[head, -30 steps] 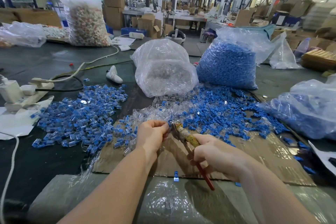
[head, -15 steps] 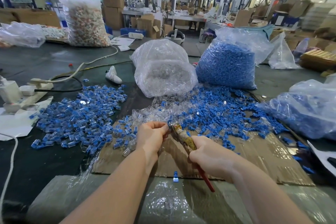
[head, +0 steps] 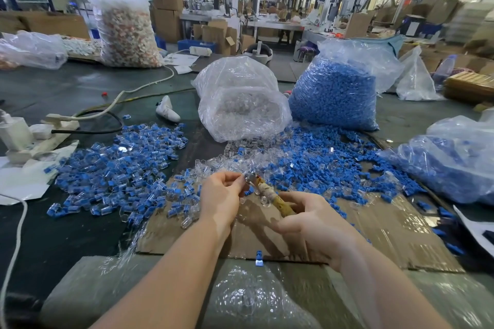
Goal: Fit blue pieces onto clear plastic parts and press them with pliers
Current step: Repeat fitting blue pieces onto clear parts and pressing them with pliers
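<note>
two bare hands meet over a cardboard sheet (head: 387,235) on a dark counter (head: 66,93). the right hand (head: 312,222) grips tape-wrapped pliers (head: 270,195), their tip pointing at the left hand (head: 222,197), whose curled fingers pinch something too small to make out. loose blue pieces (head: 320,165) and clear plastic parts (head: 240,160) lie heaped just beyond; assembled pieces (head: 115,168) sit to the left.

Both forearms are bare to the frame edge (no sleeves, gloves, or jewellery visible).
</note>
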A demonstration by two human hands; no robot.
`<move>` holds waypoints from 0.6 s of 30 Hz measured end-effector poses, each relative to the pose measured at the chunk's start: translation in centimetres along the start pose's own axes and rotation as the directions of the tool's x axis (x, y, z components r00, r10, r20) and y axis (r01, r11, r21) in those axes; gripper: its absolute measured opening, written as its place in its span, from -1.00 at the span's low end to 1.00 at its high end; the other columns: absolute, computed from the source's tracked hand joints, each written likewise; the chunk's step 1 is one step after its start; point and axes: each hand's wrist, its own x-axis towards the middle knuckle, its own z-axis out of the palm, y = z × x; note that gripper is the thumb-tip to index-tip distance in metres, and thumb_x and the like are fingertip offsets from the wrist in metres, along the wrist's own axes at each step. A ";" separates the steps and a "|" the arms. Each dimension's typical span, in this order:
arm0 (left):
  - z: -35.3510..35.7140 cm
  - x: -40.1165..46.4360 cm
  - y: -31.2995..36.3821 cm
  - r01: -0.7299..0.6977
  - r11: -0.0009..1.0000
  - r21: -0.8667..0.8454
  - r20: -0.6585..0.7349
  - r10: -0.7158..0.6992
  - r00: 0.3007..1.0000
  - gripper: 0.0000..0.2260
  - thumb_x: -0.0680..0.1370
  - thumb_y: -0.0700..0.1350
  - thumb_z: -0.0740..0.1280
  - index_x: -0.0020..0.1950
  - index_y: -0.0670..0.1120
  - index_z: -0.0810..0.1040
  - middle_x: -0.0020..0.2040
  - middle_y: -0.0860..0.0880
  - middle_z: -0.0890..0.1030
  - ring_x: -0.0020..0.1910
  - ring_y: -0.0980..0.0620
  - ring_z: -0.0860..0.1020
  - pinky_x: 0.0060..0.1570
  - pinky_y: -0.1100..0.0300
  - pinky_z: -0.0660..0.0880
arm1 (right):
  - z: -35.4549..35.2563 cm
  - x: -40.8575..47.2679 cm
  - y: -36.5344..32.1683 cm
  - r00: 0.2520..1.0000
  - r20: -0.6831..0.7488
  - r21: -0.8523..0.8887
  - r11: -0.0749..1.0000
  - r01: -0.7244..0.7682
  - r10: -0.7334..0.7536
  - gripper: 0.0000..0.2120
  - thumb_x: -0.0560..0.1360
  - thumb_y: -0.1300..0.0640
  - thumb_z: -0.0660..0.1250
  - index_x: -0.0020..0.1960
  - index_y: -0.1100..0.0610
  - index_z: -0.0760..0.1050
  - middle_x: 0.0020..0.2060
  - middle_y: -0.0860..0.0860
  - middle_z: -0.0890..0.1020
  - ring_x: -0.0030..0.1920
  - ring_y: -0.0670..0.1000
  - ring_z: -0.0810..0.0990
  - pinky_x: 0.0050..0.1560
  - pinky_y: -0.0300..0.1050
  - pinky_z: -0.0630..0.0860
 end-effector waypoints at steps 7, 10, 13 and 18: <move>-0.2 0.0 0.3 0.049 0.997 -0.057 0.030 -0.048 0.998 -0.94 0.53 -0.23 0.32 -0.07 -0.16 0.58 -0.16 -0.14 0.62 -0.16 -0.04 0.60 -0.26 0.19 0.57 | -0.1 -0.2 -0.5 0.986 0.138 -0.053 0.995 -0.087 0.093 -0.68 0.38 0.35 0.25 0.06 0.07 0.49 -0.11 0.09 0.58 -0.20 0.00 0.59 -0.32 -0.20 0.48; -0.1 0.1 0.0 0.082 0.993 -0.079 0.042 -0.079 0.996 -0.93 0.54 -0.24 0.30 -0.06 -0.18 0.58 -0.18 -0.14 0.62 -0.20 -0.03 0.58 -0.30 0.22 0.54 | -0.3 -0.4 -0.9 0.979 0.188 -0.073 0.995 -0.071 0.083 -0.70 0.38 0.37 0.22 0.07 0.17 0.49 -0.17 0.12 0.58 -0.29 -0.07 0.59 -0.33 -0.25 0.48; -0.2 0.3 -0.1 0.113 0.985 -0.127 0.043 -0.109 0.993 -0.92 0.54 -0.26 0.30 -0.11 -0.15 0.57 -0.25 -0.09 0.60 -0.31 0.07 0.53 -0.37 0.28 0.50 | -0.8 -0.6 -1.0 0.980 0.182 -0.076 0.995 -0.069 0.082 -0.70 0.38 0.37 0.22 0.09 0.23 0.47 -0.06 0.24 0.60 -0.16 0.09 0.59 -0.12 -0.06 0.52; -1.0 0.7 -0.5 -0.112 0.960 0.257 -0.144 0.153 0.978 -0.93 0.55 -0.16 0.30 -0.12 -0.07 0.56 -0.25 0.06 0.57 -0.31 0.15 0.53 -0.35 0.35 0.49 | -0.3 0.1 -0.6 0.996 -0.062 -0.256 0.966 0.039 -0.057 -0.84 0.43 0.38 0.18 -0.13 0.14 0.38 -0.25 0.02 0.40 -0.30 0.00 0.39 -0.32 -0.22 0.33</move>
